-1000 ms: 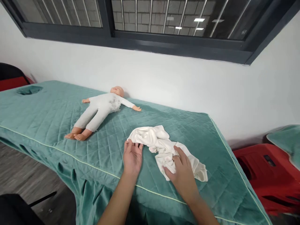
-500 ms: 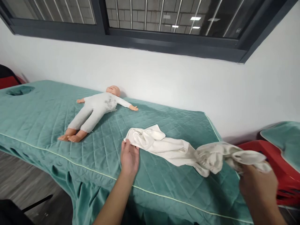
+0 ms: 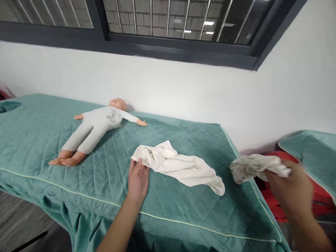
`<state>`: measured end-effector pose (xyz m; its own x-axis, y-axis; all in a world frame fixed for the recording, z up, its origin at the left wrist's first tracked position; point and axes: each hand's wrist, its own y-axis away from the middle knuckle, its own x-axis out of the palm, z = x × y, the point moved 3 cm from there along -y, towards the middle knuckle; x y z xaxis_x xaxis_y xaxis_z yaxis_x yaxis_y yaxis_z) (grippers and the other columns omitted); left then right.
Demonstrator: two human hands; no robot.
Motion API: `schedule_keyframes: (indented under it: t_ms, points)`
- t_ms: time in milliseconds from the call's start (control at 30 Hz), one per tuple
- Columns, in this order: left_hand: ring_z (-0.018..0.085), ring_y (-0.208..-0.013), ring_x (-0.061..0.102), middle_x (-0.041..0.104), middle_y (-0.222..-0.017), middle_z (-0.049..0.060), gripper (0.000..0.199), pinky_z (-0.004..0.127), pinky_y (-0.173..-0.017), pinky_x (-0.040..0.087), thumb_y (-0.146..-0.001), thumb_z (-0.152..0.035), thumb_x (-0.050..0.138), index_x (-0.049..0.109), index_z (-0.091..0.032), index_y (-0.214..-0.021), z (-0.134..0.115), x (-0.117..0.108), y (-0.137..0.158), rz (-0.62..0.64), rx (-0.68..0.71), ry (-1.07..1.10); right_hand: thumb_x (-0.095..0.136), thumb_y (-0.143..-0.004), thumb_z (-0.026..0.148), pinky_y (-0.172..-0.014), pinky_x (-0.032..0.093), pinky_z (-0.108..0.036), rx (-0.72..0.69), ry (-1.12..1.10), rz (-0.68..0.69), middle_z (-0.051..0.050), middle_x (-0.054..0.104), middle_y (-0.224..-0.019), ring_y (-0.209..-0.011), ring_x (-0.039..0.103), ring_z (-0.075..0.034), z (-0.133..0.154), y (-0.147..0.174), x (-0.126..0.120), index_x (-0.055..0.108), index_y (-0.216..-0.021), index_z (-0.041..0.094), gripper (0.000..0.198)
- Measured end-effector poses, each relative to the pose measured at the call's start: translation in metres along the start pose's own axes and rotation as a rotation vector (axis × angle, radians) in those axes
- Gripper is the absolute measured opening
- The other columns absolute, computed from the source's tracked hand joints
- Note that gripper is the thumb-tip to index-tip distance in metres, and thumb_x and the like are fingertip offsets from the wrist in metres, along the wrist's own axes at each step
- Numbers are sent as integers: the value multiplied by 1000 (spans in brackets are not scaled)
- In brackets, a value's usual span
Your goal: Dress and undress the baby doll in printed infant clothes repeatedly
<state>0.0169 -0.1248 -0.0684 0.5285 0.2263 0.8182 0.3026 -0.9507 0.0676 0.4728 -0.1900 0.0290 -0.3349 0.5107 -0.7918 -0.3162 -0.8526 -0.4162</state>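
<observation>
My left hand (image 3: pixel 138 176) pinches the left edge of a white baby garment (image 3: pixel 181 169) that lies rumpled and stretched out on the bed. The garment's right end is rounded, like a foot or sleeve end. My right hand (image 3: pixel 291 185), blurred by motion, is closed on a crumpled white cloth (image 3: pixel 248 167) with greyish patches, held up over the bed's right edge. A clear gap separates the two cloths. A baby doll (image 3: pixel 98 126) in a pale grey-white bodysuit lies on its back to the left, arms spread, untouched by either hand.
The bed's quilted green cover (image 3: pixel 168 206) has a pale piped edge and hangs down in front. Against the white wall it ends below a dark window frame (image 3: pixel 178 52). At right stand a red object (image 3: pixel 273 203) and another green cover (image 3: pixel 309 150).
My right hand has pulled the crumpled cloth to the right, off the garment's end; they touched or overlapped before. My left hand keeps its hold. The view has turned slightly right.
</observation>
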Motion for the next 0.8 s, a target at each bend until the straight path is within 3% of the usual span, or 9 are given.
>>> schedule_keyframes:
  t_ms: [33,100,167,267,433,600,700,800]
  points:
    - [20,-114,65,69,-125,7,37,31,-96,51,-80,-28,78,65,-22,-114,0,1,0,7,-1,-15,61,-82,43,-56,42,-35,-22,-9,7,-8,65,-75,-66,60,-25,2,-3,15,62,-92,22,24]
    - [19,-115,65,69,-125,7,40,30,-96,51,-81,-28,77,65,-23,-118,0,2,1,16,1,-40,55,-83,46,-73,51,-41,-125,-10,151,-12,67,-89,-81,64,-30,1,-4,52,61,-91,20,28]
    - [18,-116,65,69,-125,6,39,30,-96,50,-81,-28,77,65,-24,-118,1,2,2,18,6,-56,47,-84,52,-90,50,-52,-96,16,23,-20,64,-108,-105,60,-37,-9,-3,77,58,-103,15,43]
    - [19,-118,64,70,-124,6,38,31,-99,50,-82,-28,76,66,-25,-119,2,2,2,18,8,-78,48,-85,61,-104,43,-57,-88,4,5,-25,55,-129,-125,50,-41,-20,8,97,52,-119,11,60]
    - [20,-121,62,66,-132,7,40,32,-100,50,-83,-26,75,65,-25,-121,1,5,3,7,1,-101,54,-85,63,-111,39,-55,-122,-22,18,-24,41,-147,-137,42,-39,-1,34,92,41,-138,14,74]
    - [19,-117,64,66,-132,7,38,30,-97,51,-84,-28,74,65,-24,-120,1,3,4,-25,-13,-125,55,-87,57,-106,45,-50,-9,-3,31,-21,49,-144,-130,53,-38,15,56,85,28,-150,14,81]
    - [19,-115,65,68,-127,7,36,31,-97,50,-84,-31,73,64,-23,-118,1,2,6,-28,-28,-144,51,-90,58,-106,45,-54,53,76,29,-26,46,-147,-131,51,-42,16,71,81,19,-155,8,88]
    - [20,-114,64,69,-123,7,35,31,-96,50,-83,-34,73,64,-23,-115,3,4,10,-27,-26,-200,44,-92,59,-109,41,-58,24,157,7,-30,41,-150,-136,45,-45,19,90,78,18,-155,1,89]
